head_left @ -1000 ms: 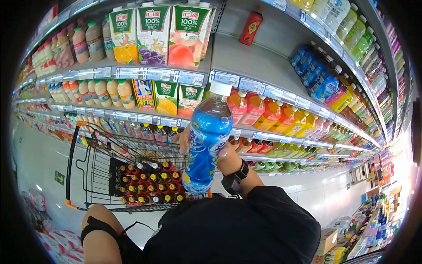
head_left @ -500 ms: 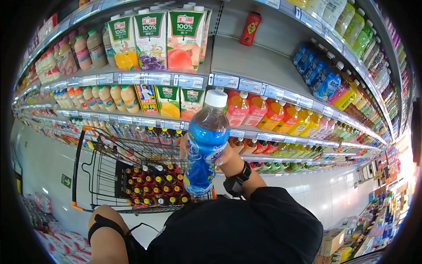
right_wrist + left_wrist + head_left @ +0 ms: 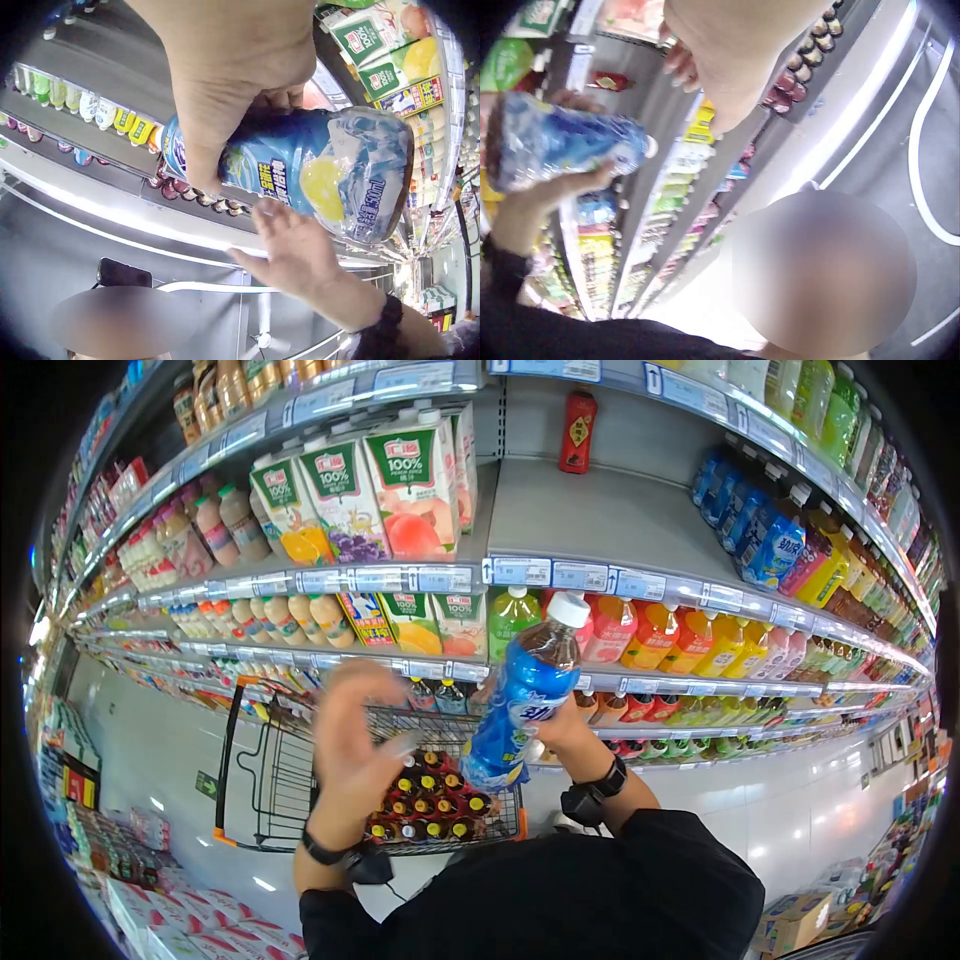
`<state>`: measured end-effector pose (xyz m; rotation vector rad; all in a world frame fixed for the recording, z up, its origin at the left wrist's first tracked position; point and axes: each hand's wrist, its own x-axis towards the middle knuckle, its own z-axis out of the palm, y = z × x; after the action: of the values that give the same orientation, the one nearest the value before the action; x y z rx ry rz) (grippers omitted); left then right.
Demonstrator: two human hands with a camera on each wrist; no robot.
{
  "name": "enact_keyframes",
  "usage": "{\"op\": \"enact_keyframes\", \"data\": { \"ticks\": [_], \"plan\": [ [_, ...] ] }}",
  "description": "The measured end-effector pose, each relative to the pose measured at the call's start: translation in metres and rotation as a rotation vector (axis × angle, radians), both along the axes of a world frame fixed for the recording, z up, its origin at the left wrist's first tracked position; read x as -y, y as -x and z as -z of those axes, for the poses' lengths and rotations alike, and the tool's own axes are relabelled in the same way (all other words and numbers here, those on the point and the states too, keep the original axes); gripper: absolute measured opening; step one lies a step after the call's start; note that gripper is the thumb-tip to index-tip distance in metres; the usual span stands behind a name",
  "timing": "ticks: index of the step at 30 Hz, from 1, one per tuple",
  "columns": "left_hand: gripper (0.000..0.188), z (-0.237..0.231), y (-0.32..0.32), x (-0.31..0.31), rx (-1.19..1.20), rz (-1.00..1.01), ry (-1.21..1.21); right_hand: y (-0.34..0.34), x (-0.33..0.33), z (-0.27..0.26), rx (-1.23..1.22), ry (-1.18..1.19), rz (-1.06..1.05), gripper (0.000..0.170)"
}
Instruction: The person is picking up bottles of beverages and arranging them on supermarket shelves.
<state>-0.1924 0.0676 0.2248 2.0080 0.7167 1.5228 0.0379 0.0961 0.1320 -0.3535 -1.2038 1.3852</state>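
My right hand (image 3: 568,728) grips a blue-labelled drink bottle (image 3: 520,705) round its middle, thumb on the near side. The bottle has a white cap (image 3: 570,610) and leans to the right above the cart. A lemon picture shows on its label in the right wrist view, where my left hand (image 3: 296,251) stands beside the bottle with spread fingers. In the head view this left hand (image 3: 355,745) is blurred, raised left of the bottle and holding nothing. The left wrist view shows the bottle (image 3: 570,142) in my right hand, apart from my left hand (image 3: 720,67).
A wire shopping cart (image 3: 262,760) stands below, with several dark capped bottles (image 3: 430,805) in it. Ahead, the shelf (image 3: 590,520) bears a red bottle (image 3: 577,432), juice cartons (image 3: 410,490) and blue bottles (image 3: 770,545). Stacked packs (image 3: 190,915) lie at lower left.
My left hand has come up from the lower left to beside the bottle. The bottle, still in my right hand, tips further right. The head view has shifted, showing more of the upper left shelves.
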Motion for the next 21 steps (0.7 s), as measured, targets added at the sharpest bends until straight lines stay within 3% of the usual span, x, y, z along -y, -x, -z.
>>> {"op": "enact_keyframes", "data": {
  "ticks": [2,4,8,9,15,19,21],
  "plan": [
    [0.045,0.005,-0.031,-0.019,-0.245,0.075,0.156,-0.017,-0.001,0.000,0.000,-0.022,0.064,0.082],
    [0.054,0.031,-0.057,-0.032,-0.316,0.146,0.138,-0.040,0.001,-0.007,0.093,-0.103,0.134,0.082],
    [0.063,0.025,-0.104,-0.032,-0.454,0.174,-0.048,-0.079,0.002,-0.020,0.288,-0.183,0.258,0.076],
    [0.063,0.025,-0.115,-0.029,-0.457,0.150,0.014,-0.087,0.011,-0.036,0.345,-0.185,0.271,0.075],
    [0.069,0.021,-0.175,-0.025,-0.510,-0.055,-0.250,-0.130,0.026,-0.073,0.487,-0.289,0.402,0.070],
    [0.062,0.004,-0.210,-0.015,-0.451,-0.155,-0.355,-0.161,0.014,-0.089,0.655,-0.769,0.543,0.072],
    [0.056,-0.004,-0.225,-0.015,-0.405,-0.206,-0.423,-0.175,0.013,-0.099,0.714,-0.878,0.577,0.067]
  ]
}}
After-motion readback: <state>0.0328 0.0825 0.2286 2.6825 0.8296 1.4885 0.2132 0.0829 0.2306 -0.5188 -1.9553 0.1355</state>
